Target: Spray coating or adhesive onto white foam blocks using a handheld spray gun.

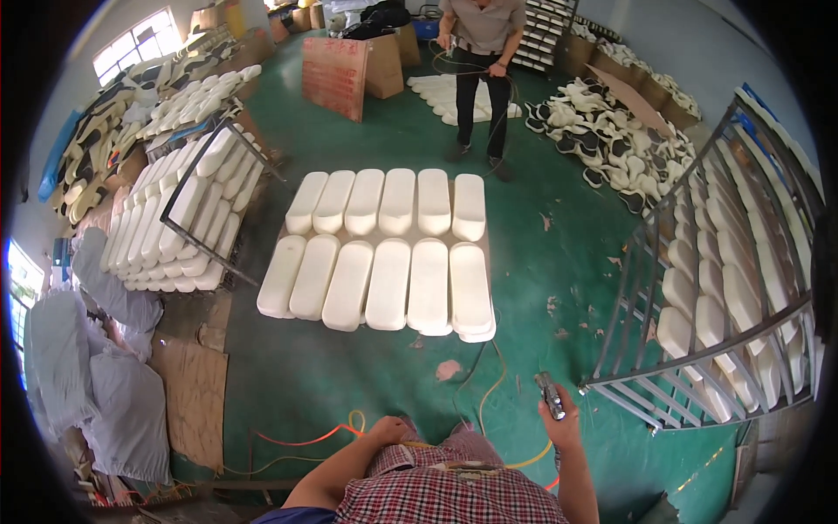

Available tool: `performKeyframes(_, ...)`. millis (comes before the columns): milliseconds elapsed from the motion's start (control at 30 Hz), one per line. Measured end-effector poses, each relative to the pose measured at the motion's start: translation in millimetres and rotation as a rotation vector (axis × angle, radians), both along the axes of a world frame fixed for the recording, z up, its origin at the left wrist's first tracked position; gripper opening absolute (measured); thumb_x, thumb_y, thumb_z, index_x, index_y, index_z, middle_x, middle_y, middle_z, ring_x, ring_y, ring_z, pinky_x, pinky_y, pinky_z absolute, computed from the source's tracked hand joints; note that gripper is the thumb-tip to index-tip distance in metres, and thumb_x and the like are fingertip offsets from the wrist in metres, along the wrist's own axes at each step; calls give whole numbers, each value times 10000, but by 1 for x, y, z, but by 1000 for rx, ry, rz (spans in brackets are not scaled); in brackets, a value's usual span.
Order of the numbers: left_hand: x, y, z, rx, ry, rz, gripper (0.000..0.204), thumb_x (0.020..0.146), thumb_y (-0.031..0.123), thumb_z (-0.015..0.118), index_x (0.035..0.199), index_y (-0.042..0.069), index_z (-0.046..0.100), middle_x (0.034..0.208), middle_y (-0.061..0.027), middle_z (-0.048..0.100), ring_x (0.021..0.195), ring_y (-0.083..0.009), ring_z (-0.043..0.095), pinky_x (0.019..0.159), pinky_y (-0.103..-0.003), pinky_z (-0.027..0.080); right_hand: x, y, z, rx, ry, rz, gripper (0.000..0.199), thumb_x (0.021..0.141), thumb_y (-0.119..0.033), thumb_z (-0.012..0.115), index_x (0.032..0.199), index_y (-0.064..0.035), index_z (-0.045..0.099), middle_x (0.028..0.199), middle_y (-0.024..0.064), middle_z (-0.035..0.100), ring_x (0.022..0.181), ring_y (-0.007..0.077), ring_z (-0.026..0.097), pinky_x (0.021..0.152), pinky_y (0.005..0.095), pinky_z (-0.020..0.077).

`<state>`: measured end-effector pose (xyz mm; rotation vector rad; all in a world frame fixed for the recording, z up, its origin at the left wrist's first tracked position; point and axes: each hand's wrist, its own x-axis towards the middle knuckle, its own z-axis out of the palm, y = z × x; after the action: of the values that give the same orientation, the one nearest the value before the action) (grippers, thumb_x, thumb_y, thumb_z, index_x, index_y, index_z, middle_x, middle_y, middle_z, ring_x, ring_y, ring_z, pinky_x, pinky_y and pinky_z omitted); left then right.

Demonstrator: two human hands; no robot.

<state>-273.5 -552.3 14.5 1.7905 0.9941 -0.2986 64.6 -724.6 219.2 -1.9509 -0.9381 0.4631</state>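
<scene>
The left hand (390, 430) rests closed low by the hoses (332, 434) on the green floor (559, 262). The right hand (561, 417) grips a small metal spray tool (550, 395), which looks light, rigid and best held by its handle. At right, the metal rack (698, 349) holds white foam pieces.

Daylight enters through the windows (133, 45) at the upper left and far left edge, where the panes blow out to white. The green floor (559, 253) is evenly and softly lit, with only faint shadows under the white foam pieces (384, 253). Fisheye distortion bends the metal racks (716, 288) toward the rim, and a black vignette rings the picture. Detail is slightly soft throughout.
</scene>
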Motion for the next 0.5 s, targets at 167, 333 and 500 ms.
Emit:
performKeyframes(167,10,4,0,0,56,71,348,806,343,540,997,91,684,1025,-166,653,961,-349,611,856,-404,485,1,-12,-6,27,-34,-37,453,767,-99,686,1176,28,539,899,129,649,782,173,616,722,307,500)
performKeyframes(333,8,5,-15,60,-1,-50,348,813,351,553,977,66,668,1017,-175,651,968,-352,605,858,-396,476,4,-16,-2,45,0,-84,426,771,-102,685,1158,12,546,876,99,633,775,152,584,707,300,482)
performKeyframes(500,27,-7,-4,39,26,-14,341,813,345,557,978,68,669,1013,-178,650,966,-355,605,858,-399,475,13,-34,-6,35,-32,-79,448,755,-90,690,1164,19,544,848,113,642,744,164,609,697,308,499)
